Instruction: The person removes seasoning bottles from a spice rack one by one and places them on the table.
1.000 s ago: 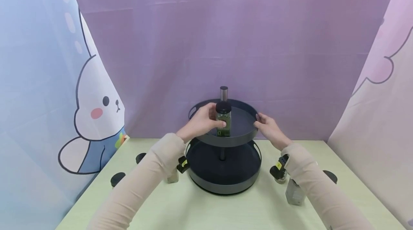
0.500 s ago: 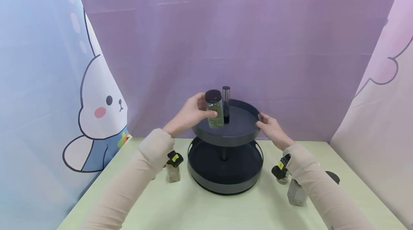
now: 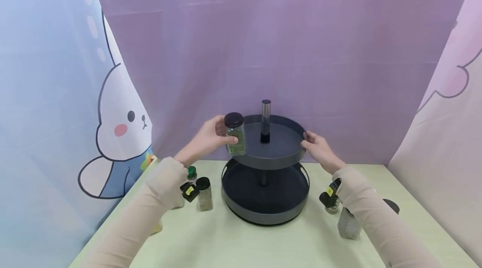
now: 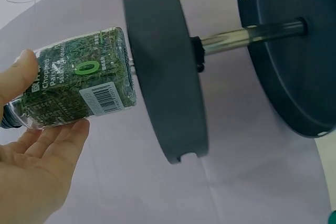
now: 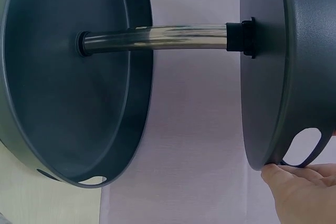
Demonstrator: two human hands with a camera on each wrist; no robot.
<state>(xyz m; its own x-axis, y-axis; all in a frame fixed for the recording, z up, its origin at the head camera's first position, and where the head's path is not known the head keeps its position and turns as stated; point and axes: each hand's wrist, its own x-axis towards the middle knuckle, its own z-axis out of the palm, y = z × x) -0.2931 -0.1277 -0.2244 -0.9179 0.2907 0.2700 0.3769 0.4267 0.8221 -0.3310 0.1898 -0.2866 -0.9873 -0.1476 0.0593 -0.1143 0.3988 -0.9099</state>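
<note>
My left hand (image 3: 205, 140) holds a clear spice jar (image 3: 237, 147) with a black lid, thumb on one side and fingers on the other. In the left wrist view the jar (image 4: 86, 80) shows green flakes and a label reading "Chopped Par…", partly hidden by the thumb. It is upright at the left edge of the upper tray (image 3: 271, 162) of a dark two-tier stand. My right hand (image 3: 321, 151) pinches that tray's right rim; the right wrist view has the hand (image 5: 307, 192) beside the handle cutout. Below sits the lower tray (image 3: 269, 218) with nothing in it.
Left of the stand are a black-lidded jar (image 3: 205, 199) and a green-capped bottle (image 3: 192, 172), with others partly behind the left sleeve. A square jar (image 3: 348, 226) and a small jar (image 3: 332, 207) stand on the right. A purple curtain (image 3: 263, 50) hangs behind.
My left hand lifted the parsley jar, then brought it left, from the upper tray's front middle to its left edge. My right hand keeps its hold on the rim.
</note>
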